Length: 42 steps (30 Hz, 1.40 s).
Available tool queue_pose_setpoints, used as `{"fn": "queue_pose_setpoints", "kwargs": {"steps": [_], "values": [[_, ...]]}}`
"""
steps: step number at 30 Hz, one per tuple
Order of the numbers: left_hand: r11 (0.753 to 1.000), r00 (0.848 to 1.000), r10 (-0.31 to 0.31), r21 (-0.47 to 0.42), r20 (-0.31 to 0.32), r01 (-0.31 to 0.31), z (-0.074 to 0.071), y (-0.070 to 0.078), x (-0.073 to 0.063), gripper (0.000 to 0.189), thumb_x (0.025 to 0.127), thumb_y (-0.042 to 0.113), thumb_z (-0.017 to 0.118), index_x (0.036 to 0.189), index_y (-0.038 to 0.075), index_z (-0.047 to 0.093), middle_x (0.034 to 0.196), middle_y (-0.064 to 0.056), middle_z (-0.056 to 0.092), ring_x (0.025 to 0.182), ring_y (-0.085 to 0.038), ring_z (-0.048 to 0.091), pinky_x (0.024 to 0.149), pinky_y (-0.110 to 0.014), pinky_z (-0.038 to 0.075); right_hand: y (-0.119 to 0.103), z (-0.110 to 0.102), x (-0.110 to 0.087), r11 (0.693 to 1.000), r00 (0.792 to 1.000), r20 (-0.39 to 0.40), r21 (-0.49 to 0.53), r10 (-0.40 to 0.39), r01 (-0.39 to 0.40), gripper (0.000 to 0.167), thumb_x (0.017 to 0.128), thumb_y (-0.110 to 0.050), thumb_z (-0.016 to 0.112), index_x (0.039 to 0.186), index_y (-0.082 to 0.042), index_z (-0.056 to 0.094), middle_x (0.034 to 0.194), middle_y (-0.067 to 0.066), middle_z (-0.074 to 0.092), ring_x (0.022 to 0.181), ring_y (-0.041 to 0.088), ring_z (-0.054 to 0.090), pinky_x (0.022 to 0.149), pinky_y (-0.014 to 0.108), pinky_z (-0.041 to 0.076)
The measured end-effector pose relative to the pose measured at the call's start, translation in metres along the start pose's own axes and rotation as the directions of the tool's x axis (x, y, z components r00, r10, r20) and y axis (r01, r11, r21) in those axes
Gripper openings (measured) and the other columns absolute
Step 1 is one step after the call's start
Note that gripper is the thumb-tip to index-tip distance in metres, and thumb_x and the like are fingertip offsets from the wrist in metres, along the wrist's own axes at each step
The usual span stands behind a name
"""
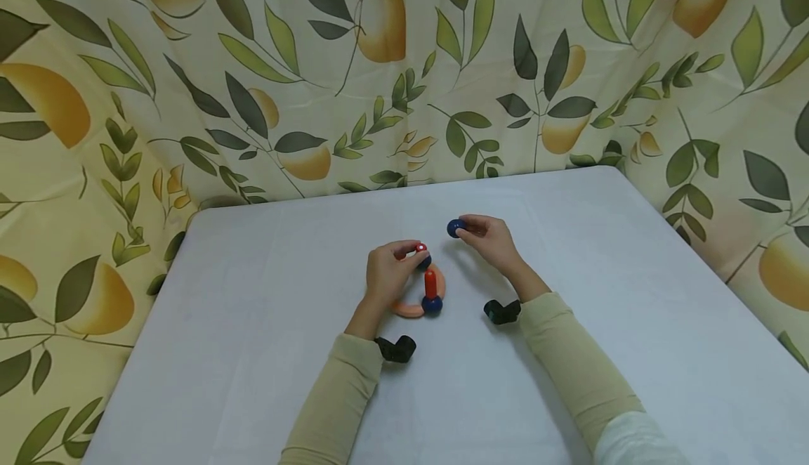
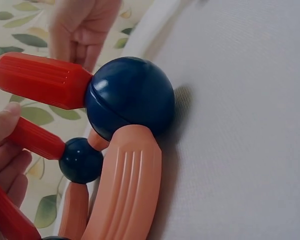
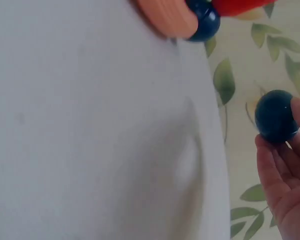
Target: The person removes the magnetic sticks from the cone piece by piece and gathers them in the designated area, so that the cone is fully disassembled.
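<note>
A ring of peach curved rods (image 1: 409, 310) lies on the table, joined by dark blue balls (image 1: 432, 305). Red rods (image 1: 430, 284) stand up from the balls. My left hand (image 1: 387, 273) is at the ring's far side, its thumb and fingers pinching one red rod (image 2: 38, 140) seated on a dark blue ball (image 2: 81, 160). A nearer ball (image 2: 132, 97) with its own red rod fills the middle of the left wrist view. Beyond the ring and to the right, my right hand (image 1: 489, 239) holds a loose dark blue ball (image 3: 276, 116) at its fingertips, above the table.
A white cloth covers the table (image 1: 253, 324). Behind it and at both sides hangs a curtain (image 1: 354, 114) printed with leaves and fruit. Black wrist cameras (image 1: 397, 349) sit at both cuffs, close to the tabletop.
</note>
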<state>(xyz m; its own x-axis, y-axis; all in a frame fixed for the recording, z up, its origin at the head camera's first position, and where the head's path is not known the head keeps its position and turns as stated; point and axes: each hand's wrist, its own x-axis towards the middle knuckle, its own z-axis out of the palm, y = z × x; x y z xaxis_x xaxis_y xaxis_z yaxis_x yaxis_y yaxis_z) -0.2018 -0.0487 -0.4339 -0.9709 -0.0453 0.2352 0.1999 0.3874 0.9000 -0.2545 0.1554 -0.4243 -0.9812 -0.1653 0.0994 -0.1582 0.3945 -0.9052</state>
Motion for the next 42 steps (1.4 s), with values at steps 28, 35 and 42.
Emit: {"fn": "queue_pose_setpoints", "kwargs": {"steps": [28, 35, 42], "values": [[0.995, 0.997, 0.047, 0.08, 0.054, -0.051, -0.003, -0.002, 0.001, 0.03, 0.078, 0.026, 0.075, 0.103, 0.01, 0.072, 0.1, 0.001, 0.068, 0.097, -0.017, 0.061, 0.083, -0.03, 0.048, 0.02, -0.006, 0.023, 0.968, 0.974, 0.198, -0.243, 0.112, -0.062, 0.038, 0.088, -0.001, 0.058, 0.125, 0.008, 0.051, 0.124, 0.023, 0.052, 0.111, 0.033, 0.051, 0.094, 0.042, 0.04], [0.899, 0.917, 0.398, 0.197, 0.008, -0.392, -0.022, 0.002, -0.023, 0.042, 0.073, 0.02, 0.079, 0.111, 0.008, 0.068, 0.08, -0.005, 0.067, 0.072, -0.018, 0.061, 0.061, -0.022, 0.047, 0.014, -0.009, 0.018, 0.974, 0.984, 0.166, -0.223, 0.069, -0.031, 0.048, 0.086, -0.003, 0.061, 0.129, 0.011, 0.044, 0.129, 0.026, 0.047, 0.118, 0.036, 0.046, 0.097, 0.041, 0.037], [0.828, 0.844, 0.536, 0.179, 0.023, -0.531, -0.032, 0.003, -0.059, 0.036, 0.07, 0.011, 0.081, 0.101, 0.0, 0.069, 0.089, -0.006, 0.07, 0.055, -0.008, 0.057, 0.052, -0.013, 0.043, 0.001, -0.015, -0.001, 0.976, 0.998, 0.038, -0.21, -0.044, 0.051, 0.048, 0.083, -0.004, 0.066, 0.126, 0.01, 0.048, 0.126, 0.025, 0.05, 0.116, 0.037, 0.046, 0.096, 0.04, 0.038]]}}
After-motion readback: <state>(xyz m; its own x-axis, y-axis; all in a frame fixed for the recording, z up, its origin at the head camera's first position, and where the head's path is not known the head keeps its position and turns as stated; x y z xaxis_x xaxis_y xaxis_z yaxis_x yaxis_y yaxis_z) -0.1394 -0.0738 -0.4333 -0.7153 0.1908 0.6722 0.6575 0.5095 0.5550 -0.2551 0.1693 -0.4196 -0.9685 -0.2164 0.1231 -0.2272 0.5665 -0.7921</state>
